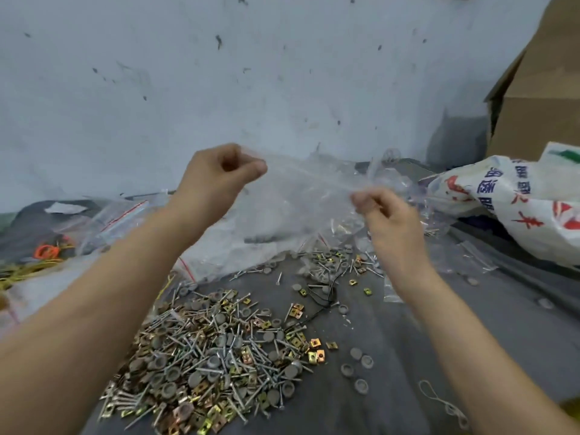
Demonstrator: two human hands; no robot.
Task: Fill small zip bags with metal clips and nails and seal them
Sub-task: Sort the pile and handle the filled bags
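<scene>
Above the counter: clear bag, held up.
Left hand: pinches its left end.
Right hand: pinches its right end.
Near side: heaped nails, clips.

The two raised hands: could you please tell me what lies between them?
In the head view, a clear plastic zip bag stretches between the left hand and the right hand, each pinching one end.

A pale blue-grey wall, marked with many dark spots and scuffs, fills the far side under soft, even light, a brown cardboard box stands at the far right, a white printed sack lies below it, and the worktop is dark grey.
</scene>
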